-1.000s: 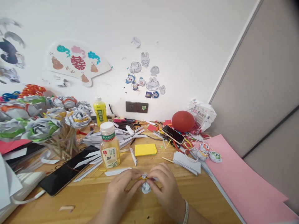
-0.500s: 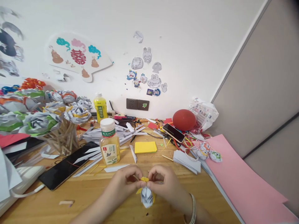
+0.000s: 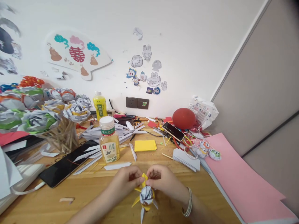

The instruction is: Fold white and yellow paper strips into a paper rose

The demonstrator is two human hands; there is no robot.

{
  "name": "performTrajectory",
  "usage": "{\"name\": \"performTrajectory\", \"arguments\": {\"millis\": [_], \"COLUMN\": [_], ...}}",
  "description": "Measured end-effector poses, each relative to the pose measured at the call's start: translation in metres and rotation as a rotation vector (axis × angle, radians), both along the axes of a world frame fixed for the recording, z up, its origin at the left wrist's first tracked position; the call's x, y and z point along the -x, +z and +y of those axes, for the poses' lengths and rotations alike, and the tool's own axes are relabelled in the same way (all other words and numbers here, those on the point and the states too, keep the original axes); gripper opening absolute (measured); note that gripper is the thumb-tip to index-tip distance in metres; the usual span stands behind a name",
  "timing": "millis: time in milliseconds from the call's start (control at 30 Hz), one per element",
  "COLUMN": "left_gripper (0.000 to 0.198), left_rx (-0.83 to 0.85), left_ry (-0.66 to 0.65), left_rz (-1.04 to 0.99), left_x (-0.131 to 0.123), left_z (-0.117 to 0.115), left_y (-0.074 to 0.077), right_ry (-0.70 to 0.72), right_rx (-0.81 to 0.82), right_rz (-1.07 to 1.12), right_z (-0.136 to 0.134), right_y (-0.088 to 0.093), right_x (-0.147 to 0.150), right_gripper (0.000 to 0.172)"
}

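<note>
Low in the middle of the view is a paper flower, its white folded centre ringed by pointed yellow and white petals. At its far side, my left hand pinches the upright yellow petal between thumb and forefinger. My right hand closes on the same petal from the other side, its thumb touching the paper. The curled fingers of both hands hide part of the petal's edges. A bracelet circles my right wrist.
Beyond my hands lie a stack of yellow paper and a stack of white paper. A tea bottle, a dark tablet and a container of paper flowers stand or lie left. Pink sheets cover the right; a phone lies behind.
The flower has tilted so its top faces me more, and its spread petals now show around the centre. The yellow petal between my fingers stands upright. Both hands stay nearly in place.
</note>
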State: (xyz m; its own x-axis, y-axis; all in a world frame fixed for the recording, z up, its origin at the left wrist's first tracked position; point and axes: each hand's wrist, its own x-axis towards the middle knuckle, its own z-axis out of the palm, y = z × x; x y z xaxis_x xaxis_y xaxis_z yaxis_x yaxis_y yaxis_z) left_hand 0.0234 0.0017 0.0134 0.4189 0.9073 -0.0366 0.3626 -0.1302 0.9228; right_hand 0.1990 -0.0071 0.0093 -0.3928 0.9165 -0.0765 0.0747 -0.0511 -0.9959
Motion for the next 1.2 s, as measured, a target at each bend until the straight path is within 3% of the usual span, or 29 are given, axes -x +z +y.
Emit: {"name": "performTrajectory", "arguments": {"millis": [133,467,633,800,933,1067,1200], "left_gripper": [0.016,0.01,0.01,0.013,0.022,0.036,0.04], "left_rx": [0.007,0.001,-0.037,-0.243,-0.112,0.201,0.315], "left_ry": [-0.021,0.01,0.001,-0.018,-0.057,-0.047,-0.028], "left_rz": [0.002,0.031,0.092,0.275,0.114,-0.101,-0.118], "left_x": [-0.001,-0.003,-0.004,-0.005,-0.003,-0.001,-0.001], "left_z": [0.0,-0.002,-0.006,-0.012,-0.008,-0.003,-0.002], "left_y": [-0.003,0.003,0.003,0.008,0.012,0.011,0.007], "right_ry": [0.029,-0.071,0.005,-0.008,0.002,0.026,0.013], "right_rx": [0.053,-0.101,-0.061,-0.368,-0.469,-0.563,-0.601], "right_rz": [0.001,-0.097,-0.1,-0.307,-0.347,-0.336,-0.379], "right_z": [0.002,0.003,0.004,0.003,0.002,-0.001,-0.003], "right_y": [-0.002,-0.008,-0.008,-0.004,-0.001,-0.001,-0.002], "right_x": [0.0,0.0,-0.002,-0.003,-0.003,-0.001,0.002], "right_gripper": [0.025,0.019,0.016,0.011,0.008,0.009,0.005]}}
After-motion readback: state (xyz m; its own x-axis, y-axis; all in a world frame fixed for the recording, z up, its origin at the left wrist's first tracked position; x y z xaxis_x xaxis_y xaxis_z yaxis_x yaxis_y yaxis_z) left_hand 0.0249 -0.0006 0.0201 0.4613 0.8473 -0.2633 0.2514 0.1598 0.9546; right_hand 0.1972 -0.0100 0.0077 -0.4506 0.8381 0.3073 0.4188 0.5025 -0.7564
